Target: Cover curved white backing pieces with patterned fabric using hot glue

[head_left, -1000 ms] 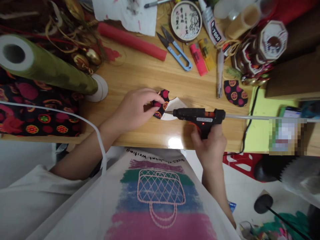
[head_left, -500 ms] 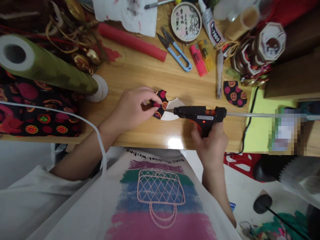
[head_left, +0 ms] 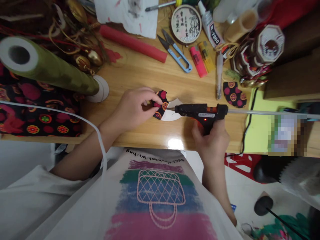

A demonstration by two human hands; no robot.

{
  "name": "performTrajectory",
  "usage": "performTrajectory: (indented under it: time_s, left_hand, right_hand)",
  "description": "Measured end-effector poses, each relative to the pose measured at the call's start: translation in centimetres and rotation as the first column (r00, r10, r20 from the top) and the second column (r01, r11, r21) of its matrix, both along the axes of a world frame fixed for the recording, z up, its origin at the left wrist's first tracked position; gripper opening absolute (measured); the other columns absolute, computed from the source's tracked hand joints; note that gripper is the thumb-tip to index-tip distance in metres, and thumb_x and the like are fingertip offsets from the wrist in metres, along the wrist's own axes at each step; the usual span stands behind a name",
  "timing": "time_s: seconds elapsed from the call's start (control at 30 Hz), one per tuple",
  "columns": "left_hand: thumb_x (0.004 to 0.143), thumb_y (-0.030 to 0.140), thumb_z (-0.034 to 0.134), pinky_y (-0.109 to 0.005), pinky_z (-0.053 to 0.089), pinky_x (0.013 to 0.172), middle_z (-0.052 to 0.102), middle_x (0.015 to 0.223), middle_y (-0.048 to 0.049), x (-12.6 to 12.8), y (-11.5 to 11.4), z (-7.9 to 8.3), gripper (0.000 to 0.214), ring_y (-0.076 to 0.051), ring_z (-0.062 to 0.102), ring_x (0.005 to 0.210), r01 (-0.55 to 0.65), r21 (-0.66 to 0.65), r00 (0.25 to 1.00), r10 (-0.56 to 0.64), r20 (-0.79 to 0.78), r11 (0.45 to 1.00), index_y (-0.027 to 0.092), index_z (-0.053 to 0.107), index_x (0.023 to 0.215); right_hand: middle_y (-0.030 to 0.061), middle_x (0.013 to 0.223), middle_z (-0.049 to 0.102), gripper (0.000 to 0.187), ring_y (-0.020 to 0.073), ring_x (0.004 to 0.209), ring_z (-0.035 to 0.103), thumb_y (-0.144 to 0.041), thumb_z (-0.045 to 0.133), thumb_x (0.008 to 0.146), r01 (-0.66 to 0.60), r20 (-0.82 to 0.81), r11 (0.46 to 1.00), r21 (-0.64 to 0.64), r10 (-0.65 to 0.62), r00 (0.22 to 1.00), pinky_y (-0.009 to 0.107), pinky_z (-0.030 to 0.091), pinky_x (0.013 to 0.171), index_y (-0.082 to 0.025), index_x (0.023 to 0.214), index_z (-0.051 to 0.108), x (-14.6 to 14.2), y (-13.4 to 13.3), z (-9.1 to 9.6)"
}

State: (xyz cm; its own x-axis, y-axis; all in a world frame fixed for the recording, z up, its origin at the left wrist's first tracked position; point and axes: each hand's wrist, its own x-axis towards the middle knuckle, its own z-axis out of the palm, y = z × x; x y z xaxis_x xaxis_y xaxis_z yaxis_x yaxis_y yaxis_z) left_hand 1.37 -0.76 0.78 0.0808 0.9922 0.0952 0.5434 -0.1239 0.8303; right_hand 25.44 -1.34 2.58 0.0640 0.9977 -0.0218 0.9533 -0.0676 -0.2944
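Observation:
My left hand (head_left: 137,106) pinches a small cut piece of black patterned fabric (head_left: 158,114) between thumb and fingertips, near the middle of the wooden table. Beside the fabric, and partly under it, lies a pale curved piece (head_left: 173,115); whether the two are joined I cannot tell. In my right hand (head_left: 212,141) is a black glue gun (head_left: 193,110) with a small red light lit on its side and a long glue stick (head_left: 246,112) out of its back. The gun's nozzle points left, its tip at the fabric's right edge.
Blue thread snips (head_left: 178,56), pink (head_left: 197,61) and yellow lighters, a pen (head_left: 219,76) and a glue tube (head_left: 210,28) lie behind my hands. Another patterned fabric cutout (head_left: 234,94) is at the right. A green roll (head_left: 60,70) stands left, and a black cord (head_left: 250,120) crosses yellow paper.
The glue gun and my right hand have shifted very slightly right and away from me. My left hand still pinches the fabric in the same place.

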Motion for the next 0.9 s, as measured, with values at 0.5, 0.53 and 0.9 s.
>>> performTrajectory:
  time_s: [0.5, 0.53, 0.9]
  left_hand:
    - [0.079, 0.014, 0.061, -0.021, 0.049, 0.058, 0.072, 0.087, 0.0015, 0.0, 0.1, 0.0, 0.014, -0.010, 0.061, 0.065, 0.006, 0.010, 1.000, -0.006, -0.008, 1.000, 0.020, 0.072, 0.085]
    - [0.078, 0.014, 0.062, -0.022, 0.049, 0.059, 0.072, 0.087, 0.0010, 0.0, 0.0, -0.1, 0.014, -0.011, 0.062, 0.065, 0.002, 0.016, 1.000, -0.002, -0.004, 1.000, 0.021, 0.072, 0.084]
    - [0.079, 0.014, 0.063, -0.026, 0.048, 0.059, 0.071, 0.086, 0.0009, -0.1, 0.0, -0.2, 0.013, -0.014, 0.062, 0.067, 0.005, 0.003, 1.000, -0.005, -0.001, 1.000, 0.022, 0.072, 0.084]
  right_hand:
    - [0.0027, 0.064, 0.053, 0.027, 0.0226, 0.059, 0.053, -0.040, 0.050, 0.071, -0.087, 0.020, 0.996, 0.015, 0.087, 0.996, 0.034, 0.040, 0.054, -0.023, 0.093, 0.049, 0.7, 0.4, 0.0]
    - [0.0031, 0.065, 0.054, 0.028, 0.0227, 0.059, 0.053, -0.040, 0.050, 0.071, -0.098, 0.024, 0.995, 0.017, 0.098, 0.995, 0.034, 0.041, 0.054, -0.023, 0.093, 0.049, 0.8, 0.3, 0.2]
    - [0.0051, 0.067, 0.056, 0.026, 0.0238, 0.061, 0.055, -0.040, 0.049, 0.074, -0.122, 0.042, 0.992, 0.043, 0.121, 0.992, 0.035, 0.042, 0.055, -0.023, 0.094, 0.051, 1.0, 0.2, -0.1]
